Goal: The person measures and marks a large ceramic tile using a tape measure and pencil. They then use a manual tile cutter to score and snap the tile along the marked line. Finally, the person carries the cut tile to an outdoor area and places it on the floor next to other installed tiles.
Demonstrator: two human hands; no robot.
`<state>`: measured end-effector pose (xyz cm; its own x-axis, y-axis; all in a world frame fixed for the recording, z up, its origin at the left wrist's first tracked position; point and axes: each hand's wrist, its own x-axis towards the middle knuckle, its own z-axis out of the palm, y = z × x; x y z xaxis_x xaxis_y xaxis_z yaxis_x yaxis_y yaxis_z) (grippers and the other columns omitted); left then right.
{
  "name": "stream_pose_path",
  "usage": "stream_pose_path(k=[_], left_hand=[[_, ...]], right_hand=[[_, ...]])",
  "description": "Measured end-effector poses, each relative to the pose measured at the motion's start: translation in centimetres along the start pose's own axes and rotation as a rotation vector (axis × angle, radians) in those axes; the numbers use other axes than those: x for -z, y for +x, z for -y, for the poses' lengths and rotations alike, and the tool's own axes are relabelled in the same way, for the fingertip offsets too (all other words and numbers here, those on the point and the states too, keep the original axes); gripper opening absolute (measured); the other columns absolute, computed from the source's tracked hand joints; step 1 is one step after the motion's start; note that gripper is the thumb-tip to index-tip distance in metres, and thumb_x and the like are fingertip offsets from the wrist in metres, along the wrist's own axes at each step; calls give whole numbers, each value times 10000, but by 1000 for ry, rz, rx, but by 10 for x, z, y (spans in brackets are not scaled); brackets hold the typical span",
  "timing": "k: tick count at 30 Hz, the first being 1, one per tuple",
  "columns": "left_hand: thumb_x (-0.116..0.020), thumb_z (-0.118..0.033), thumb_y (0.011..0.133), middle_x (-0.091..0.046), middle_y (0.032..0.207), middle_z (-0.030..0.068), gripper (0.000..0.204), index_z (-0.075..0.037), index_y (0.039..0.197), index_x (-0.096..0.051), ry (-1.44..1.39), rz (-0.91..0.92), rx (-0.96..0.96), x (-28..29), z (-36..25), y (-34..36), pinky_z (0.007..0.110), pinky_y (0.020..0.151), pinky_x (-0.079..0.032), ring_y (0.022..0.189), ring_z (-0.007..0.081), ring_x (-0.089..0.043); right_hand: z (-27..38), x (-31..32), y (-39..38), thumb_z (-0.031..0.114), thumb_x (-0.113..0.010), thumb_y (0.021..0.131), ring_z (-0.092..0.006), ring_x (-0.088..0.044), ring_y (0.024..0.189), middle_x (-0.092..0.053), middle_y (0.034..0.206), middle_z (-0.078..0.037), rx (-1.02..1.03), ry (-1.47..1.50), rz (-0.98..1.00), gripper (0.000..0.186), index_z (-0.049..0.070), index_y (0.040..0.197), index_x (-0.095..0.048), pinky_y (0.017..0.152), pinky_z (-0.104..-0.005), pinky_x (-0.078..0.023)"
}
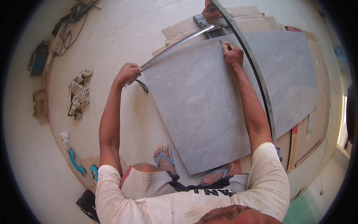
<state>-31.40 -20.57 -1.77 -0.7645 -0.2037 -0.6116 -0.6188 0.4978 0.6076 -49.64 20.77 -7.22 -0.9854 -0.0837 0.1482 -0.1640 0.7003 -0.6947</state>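
A large grey tile [186,104] lies on cardboard beneath a dark curved-looking rail [257,74] of a tile cutter, whose red-and-green end [209,11] is at the top. My left hand [128,74] grips a tape measure at the tile's upper left corner; its silver blade [179,43] is drawn out along the upper edge toward the cutter, and a dark strap dangles below. My right hand [232,54] is closed around a small dark marking tool, its tip on the tile near the upper edge, just left of the rail.
Cables [67,37], a blue machine [39,59], a box [40,102] and a crumpled cloth [79,93] lie on the left floor. Two teal suction lifters [76,162] and a black case [87,205] sit lower left. Cardboard strips [302,149] line the right; my sandalled feet stand below the tile.
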Motion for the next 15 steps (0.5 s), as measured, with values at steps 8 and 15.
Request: stream_pose_path(k=[8,15], left_hand=[[-611,-181,871,-603,710,6,176,-23,857,-687,-345,-252,44,-1,12,-5,233,544,-415,598,73,-521],[-589,-198,911,-588,708,3,184,-38,877,-672,-433,-126,8,-30,-14,-13,233,541,-427,586,79,-521]], right_hand=[[-1,2,-2,290,-620,866,-329,-693,790,-708,840,-147,30,-78,23,226,146,1007,-723,716,-421,-538],[0,1,2,287,-596,874,-364,-685,806,-704,841,-161,40,-131,54,217,152,993,-716,730,-454,-535]])
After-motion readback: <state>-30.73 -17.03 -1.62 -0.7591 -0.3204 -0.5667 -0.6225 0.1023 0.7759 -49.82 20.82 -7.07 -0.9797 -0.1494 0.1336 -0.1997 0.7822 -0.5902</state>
